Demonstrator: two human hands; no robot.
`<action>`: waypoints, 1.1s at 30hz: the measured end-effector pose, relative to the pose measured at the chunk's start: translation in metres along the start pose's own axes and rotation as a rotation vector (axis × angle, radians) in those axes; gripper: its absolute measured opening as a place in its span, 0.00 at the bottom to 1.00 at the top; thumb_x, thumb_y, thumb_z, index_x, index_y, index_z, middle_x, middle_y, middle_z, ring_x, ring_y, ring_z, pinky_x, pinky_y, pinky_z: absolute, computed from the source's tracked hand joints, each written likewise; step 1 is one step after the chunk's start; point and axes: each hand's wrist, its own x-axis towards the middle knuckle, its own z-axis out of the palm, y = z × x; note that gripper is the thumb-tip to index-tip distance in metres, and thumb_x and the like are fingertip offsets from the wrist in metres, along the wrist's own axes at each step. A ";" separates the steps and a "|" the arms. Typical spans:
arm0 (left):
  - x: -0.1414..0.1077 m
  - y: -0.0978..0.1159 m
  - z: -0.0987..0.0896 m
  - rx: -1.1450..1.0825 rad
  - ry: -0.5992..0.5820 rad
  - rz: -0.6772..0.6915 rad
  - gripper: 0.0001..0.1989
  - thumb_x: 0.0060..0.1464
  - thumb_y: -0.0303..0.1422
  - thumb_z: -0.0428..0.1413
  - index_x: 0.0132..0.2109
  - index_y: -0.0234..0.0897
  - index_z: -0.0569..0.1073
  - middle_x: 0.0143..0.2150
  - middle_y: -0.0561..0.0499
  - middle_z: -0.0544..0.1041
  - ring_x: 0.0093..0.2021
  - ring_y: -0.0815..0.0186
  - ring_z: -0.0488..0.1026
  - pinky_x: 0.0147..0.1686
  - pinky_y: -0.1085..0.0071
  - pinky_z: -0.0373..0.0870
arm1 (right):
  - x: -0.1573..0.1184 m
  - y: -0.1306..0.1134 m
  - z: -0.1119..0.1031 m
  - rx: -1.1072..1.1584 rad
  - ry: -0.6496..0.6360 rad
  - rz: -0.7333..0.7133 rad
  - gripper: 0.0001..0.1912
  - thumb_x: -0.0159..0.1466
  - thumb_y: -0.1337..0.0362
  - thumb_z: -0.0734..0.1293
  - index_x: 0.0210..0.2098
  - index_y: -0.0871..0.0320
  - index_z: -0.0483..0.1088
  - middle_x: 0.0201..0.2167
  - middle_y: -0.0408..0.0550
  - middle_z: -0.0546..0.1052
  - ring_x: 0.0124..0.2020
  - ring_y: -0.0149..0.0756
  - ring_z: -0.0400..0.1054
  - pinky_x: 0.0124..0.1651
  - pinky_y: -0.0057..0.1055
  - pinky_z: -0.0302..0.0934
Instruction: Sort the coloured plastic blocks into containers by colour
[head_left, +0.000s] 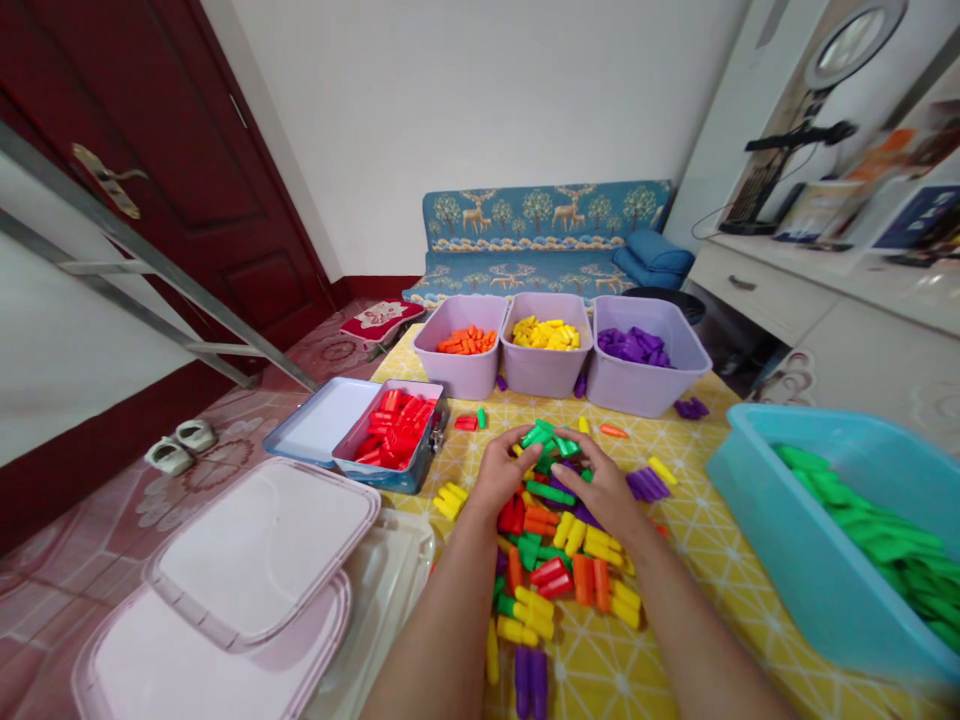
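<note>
Green pieces under both hands, mixed pile spread across the worktop

Much of the sorting looks done, though a sizeable heap remains. Three lilac tubs stand in a row along the far edge, holding orange pieces, yellow pieces and purple pieces, one colour each. Red pieces fill a metal tin at the left, and more green pieces lie in a blue tub at the right.

The left hand and right hand sit close together, fingertips almost meeting over the top of the heap, curved around the green pieces there. Whether they grip any, I cannot tell. Strays remain near the tubs and beside the heap.

The hands work in a yellow lane between the tin and the blue tub, which crowds the right edge. Pale pink lids lie stacked beyond the left edge, well away from the heap.
</note>
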 end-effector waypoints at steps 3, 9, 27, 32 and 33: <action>-0.001 0.003 0.001 -0.052 -0.046 -0.012 0.19 0.50 0.41 0.61 0.47 0.34 0.77 0.45 0.44 0.80 0.46 0.59 0.74 0.49 0.65 0.68 | 0.001 0.003 0.002 -0.027 -0.004 0.001 0.25 0.59 0.55 0.67 0.55 0.52 0.66 0.54 0.49 0.73 0.53 0.43 0.68 0.57 0.43 0.61; -0.004 0.006 -0.002 0.113 -0.045 -0.016 0.22 0.56 0.48 0.53 0.27 0.33 0.74 0.25 0.53 0.72 0.29 0.68 0.67 0.33 0.73 0.63 | 0.001 0.004 0.004 -0.096 0.028 -0.009 0.19 0.62 0.53 0.65 0.50 0.54 0.71 0.50 0.51 0.77 0.52 0.44 0.70 0.55 0.43 0.62; -0.004 0.006 0.001 0.134 -0.067 0.004 0.23 0.55 0.48 0.52 0.29 0.32 0.77 0.28 0.49 0.77 0.32 0.65 0.72 0.38 0.71 0.66 | 0.002 -0.018 -0.016 -0.173 0.382 -0.223 0.13 0.58 0.68 0.66 0.42 0.54 0.76 0.40 0.49 0.78 0.42 0.40 0.71 0.47 0.40 0.66; -0.004 0.004 0.001 0.174 -0.073 0.004 0.18 0.54 0.44 0.55 0.33 0.31 0.78 0.30 0.47 0.79 0.33 0.63 0.74 0.37 0.71 0.67 | 0.007 -0.042 -0.050 0.324 0.969 -0.192 0.14 0.59 0.59 0.68 0.43 0.58 0.71 0.36 0.47 0.78 0.33 0.35 0.73 0.44 0.40 0.67; -0.004 0.003 0.001 0.178 -0.069 0.006 0.18 0.54 0.44 0.55 0.33 0.31 0.78 0.30 0.47 0.79 0.33 0.64 0.74 0.37 0.71 0.67 | 0.008 -0.045 -0.057 0.426 1.047 -0.198 0.13 0.61 0.57 0.67 0.41 0.58 0.71 0.35 0.47 0.78 0.32 0.35 0.73 0.44 0.41 0.67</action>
